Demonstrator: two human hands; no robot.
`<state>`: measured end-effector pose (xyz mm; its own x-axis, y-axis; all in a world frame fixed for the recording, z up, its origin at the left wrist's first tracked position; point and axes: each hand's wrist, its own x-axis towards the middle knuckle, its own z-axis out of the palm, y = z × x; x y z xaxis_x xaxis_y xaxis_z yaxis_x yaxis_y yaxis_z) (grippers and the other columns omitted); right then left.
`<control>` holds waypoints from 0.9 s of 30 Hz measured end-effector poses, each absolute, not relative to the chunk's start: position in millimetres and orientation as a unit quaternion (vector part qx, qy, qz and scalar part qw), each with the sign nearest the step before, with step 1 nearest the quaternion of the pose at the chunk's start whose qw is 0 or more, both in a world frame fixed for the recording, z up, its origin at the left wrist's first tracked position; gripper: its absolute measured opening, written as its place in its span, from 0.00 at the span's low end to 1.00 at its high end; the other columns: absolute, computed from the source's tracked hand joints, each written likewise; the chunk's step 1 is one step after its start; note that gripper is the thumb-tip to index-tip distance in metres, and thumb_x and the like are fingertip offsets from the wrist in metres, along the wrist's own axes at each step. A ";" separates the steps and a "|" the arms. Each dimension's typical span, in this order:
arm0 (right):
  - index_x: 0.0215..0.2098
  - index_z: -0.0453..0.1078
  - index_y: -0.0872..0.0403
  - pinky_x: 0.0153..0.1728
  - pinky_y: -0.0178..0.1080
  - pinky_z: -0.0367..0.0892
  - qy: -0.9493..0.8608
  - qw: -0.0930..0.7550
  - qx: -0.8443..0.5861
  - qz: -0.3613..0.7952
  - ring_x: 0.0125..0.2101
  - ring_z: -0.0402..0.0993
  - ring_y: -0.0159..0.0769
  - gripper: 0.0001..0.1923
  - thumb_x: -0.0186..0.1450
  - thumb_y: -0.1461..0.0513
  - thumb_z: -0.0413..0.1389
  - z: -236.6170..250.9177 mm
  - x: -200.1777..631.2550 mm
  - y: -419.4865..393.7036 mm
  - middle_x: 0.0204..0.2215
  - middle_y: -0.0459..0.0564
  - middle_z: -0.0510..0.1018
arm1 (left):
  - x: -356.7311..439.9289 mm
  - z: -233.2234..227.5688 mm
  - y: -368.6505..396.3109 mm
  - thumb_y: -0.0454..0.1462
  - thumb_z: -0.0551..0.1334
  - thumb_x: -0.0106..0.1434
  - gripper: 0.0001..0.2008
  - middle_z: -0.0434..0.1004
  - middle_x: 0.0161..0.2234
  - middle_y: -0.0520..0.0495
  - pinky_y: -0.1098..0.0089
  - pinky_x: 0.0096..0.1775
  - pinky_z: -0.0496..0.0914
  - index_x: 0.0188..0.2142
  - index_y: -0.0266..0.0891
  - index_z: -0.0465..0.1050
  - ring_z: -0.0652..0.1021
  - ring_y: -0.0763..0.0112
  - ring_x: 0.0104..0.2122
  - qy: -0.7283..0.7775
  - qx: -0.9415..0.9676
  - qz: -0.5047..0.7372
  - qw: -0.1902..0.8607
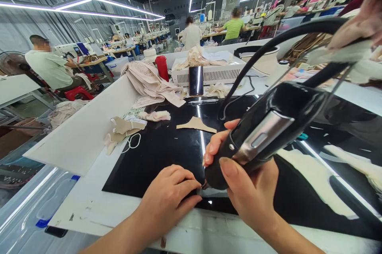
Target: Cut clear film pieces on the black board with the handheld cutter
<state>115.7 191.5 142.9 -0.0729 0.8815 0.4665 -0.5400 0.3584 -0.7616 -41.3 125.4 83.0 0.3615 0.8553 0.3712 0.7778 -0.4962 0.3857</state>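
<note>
My right hand [244, 182] grips a black handheld tool [268, 126] with a silver trigger plate and a thick black hose [268, 47] rising behind it. Its tip points down at the near edge of the glossy black work surface [155, 154]. My left hand [170, 194] lies flat on that surface just left of the tip, fingers pressed together on something small that I cannot make out. A tan cut fabric piece [197, 124] lies farther back on the black surface.
Beige fabric scraps [122, 128] and a fabric pile [149, 83] lie to the left and back. A red bottle [162, 67], a dark cup [196, 80] and a white vented box [209, 71] stand behind. Other people sit at sewing tables beyond.
</note>
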 end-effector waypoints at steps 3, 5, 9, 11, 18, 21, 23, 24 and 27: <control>0.38 0.64 0.48 0.24 0.35 0.72 -0.496 0.656 -0.173 0.542 0.24 0.73 0.31 0.15 0.58 0.66 0.64 144.4 115.5 191.6 0.28 0.41 0.77 | -42.1 85.3 123.7 0.35 0.66 0.68 0.09 0.79 0.44 0.48 0.61 0.46 0.72 0.48 0.41 0.75 0.76 0.63 0.43 0.500 0.819 0.271 0.077; 0.38 0.64 0.48 0.24 0.35 0.72 -0.495 0.657 -0.176 0.541 0.24 0.73 0.31 0.15 0.58 0.66 0.64 145.0 115.5 191.8 0.28 0.41 0.77 | -42.2 86.9 123.2 0.35 0.65 0.68 0.10 0.79 0.45 0.48 0.60 0.47 0.72 0.49 0.41 0.75 0.76 0.63 0.43 0.499 0.819 0.271 0.076; 0.39 0.65 0.49 0.25 0.35 0.73 -0.496 0.658 -0.174 0.539 0.24 0.73 0.31 0.15 0.58 0.67 0.64 143.9 116.0 192.5 0.28 0.42 0.77 | -41.3 88.4 123.3 0.35 0.64 0.69 0.07 0.79 0.44 0.48 0.60 0.46 0.73 0.46 0.41 0.76 0.77 0.63 0.43 0.490 0.825 0.273 0.063; 0.39 0.65 0.49 0.25 0.35 0.73 -0.499 0.656 -0.170 0.540 0.24 0.73 0.31 0.15 0.59 0.67 0.64 142.6 116.4 192.6 0.29 0.42 0.77 | -40.9 87.8 123.5 0.35 0.63 0.70 0.06 0.79 0.44 0.48 0.60 0.46 0.73 0.45 0.41 0.77 0.77 0.63 0.42 0.485 0.828 0.277 0.054; 0.39 0.66 0.48 0.25 0.35 0.73 -0.490 0.659 -0.170 0.544 0.24 0.73 0.30 0.15 0.59 0.67 0.65 144.1 114.4 191.8 0.28 0.41 0.77 | -41.6 85.7 124.2 0.35 0.62 0.70 0.06 0.80 0.44 0.48 0.60 0.47 0.74 0.45 0.41 0.77 0.77 0.63 0.43 0.480 0.831 0.280 0.035; 0.39 0.66 0.48 0.26 0.35 0.73 -0.490 0.655 -0.171 0.549 0.24 0.73 0.30 0.15 0.58 0.67 0.65 146.3 113.3 191.0 0.27 0.40 0.77 | -41.9 85.5 124.3 0.36 0.62 0.71 0.06 0.80 0.44 0.47 0.59 0.48 0.74 0.45 0.40 0.77 0.78 0.62 0.44 0.476 0.834 0.279 0.024; 0.39 0.66 0.48 0.26 0.35 0.73 -0.491 0.655 -0.169 0.550 0.24 0.73 0.30 0.15 0.58 0.67 0.65 146.7 113.2 190.4 0.27 0.40 0.77 | -42.1 85.6 124.3 0.36 0.62 0.71 0.06 0.80 0.45 0.47 0.59 0.48 0.74 0.45 0.40 0.77 0.78 0.62 0.44 0.476 0.836 0.274 0.022; 0.39 0.66 0.48 0.26 0.35 0.73 -0.490 0.655 -0.169 0.549 0.24 0.73 0.31 0.15 0.58 0.67 0.65 146.6 113.3 190.1 0.28 0.40 0.77 | -42.2 85.8 124.3 0.37 0.62 0.71 0.06 0.80 0.45 0.47 0.59 0.48 0.75 0.44 0.40 0.77 0.78 0.62 0.44 0.476 0.835 0.274 0.023; 0.39 0.66 0.48 0.25 0.36 0.73 -0.490 0.657 -0.172 0.546 0.24 0.73 0.31 0.15 0.58 0.67 0.65 145.7 113.8 189.3 0.28 0.41 0.77 | -43.0 87.1 123.4 0.36 0.61 0.71 0.07 0.81 0.44 0.47 0.60 0.48 0.75 0.45 0.40 0.77 0.78 0.63 0.44 0.474 0.836 0.276 0.026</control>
<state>113.8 189.3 145.7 -0.0771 0.8864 0.4564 -0.5500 0.3440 -0.7610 -43.0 123.4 87.1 0.3987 0.8058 0.4377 0.7776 -0.5502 0.3045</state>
